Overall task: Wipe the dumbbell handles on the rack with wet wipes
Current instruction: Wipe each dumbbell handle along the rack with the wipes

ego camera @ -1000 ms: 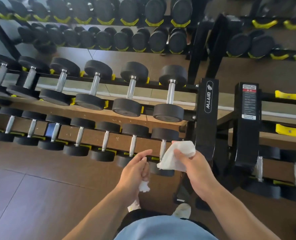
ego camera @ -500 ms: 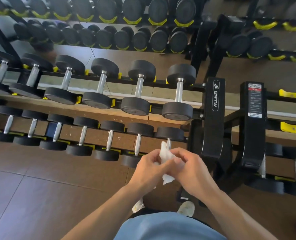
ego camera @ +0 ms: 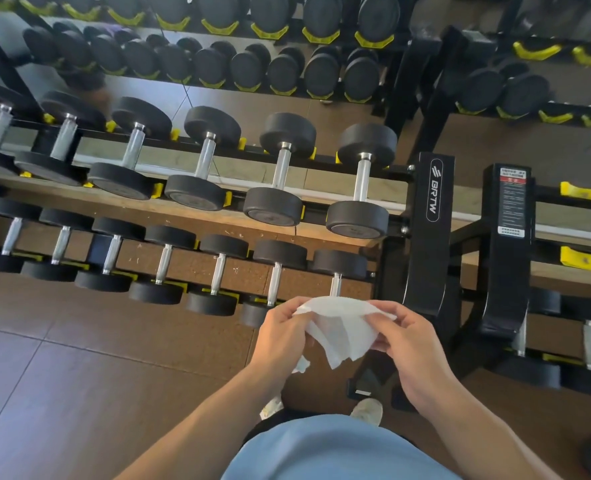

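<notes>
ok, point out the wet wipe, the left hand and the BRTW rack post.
wet wipe (ego camera: 342,327), head view, middle of sheet
left hand (ego camera: 280,337), head view, back of hand
BRTW rack post (ego camera: 429,237), head view, front face below logo

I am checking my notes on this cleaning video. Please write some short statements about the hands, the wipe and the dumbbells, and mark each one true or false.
1. Both hands hold the white wipe. True: the left hand and the right hand each pinch one side of it.
2. The wipe is pressed on a dumbbell handle. False: it is held in the air in front of the rack, touching no handle.
3. The dumbbell handles are silver metal between black ends. True.
4. The black upright with white lettering stands left of the hands. False: it stands to their right.
5. The yellow cradles on the right rack hold dumbbells. False: those two are empty.
</notes>
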Available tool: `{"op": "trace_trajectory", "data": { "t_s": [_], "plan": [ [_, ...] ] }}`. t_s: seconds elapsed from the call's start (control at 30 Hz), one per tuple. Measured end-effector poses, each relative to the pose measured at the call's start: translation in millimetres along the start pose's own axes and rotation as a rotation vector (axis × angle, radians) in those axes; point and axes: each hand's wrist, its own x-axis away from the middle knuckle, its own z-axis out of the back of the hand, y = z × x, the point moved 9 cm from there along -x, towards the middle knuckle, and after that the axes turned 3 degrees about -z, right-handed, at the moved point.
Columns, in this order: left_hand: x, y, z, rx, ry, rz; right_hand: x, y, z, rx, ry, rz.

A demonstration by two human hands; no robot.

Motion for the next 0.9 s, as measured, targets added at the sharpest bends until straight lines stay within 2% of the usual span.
{"op": "trace_trajectory", "data": {
  "t_s": [0.2, 0.43, 0.6, 0.77, 0.9],
  "plan": [
    [0, 7, -1, -0.015, -0.034, -0.014, -4, -2, 2, -0.138, 0.069, -0.033],
    [0, 8, -8, -0.084, -0.043, -0.022, -3, -25, 20, 0.077, 0.253, 0.186],
    [2, 7, -15, -0.132, -0.059, -0.015, 7, -42, 19, 0.233, 0.272, 0.375],
    [6, 3, -22, -0.125, -0.091, 0.021, 9, -38, 13, 0.338, 0.283, 0.435],
    [10, 7, -31, -0.11, -0.165, 0.001, 7, -38, -2, 0.382, 0.23, 0.458]
  ]
}}
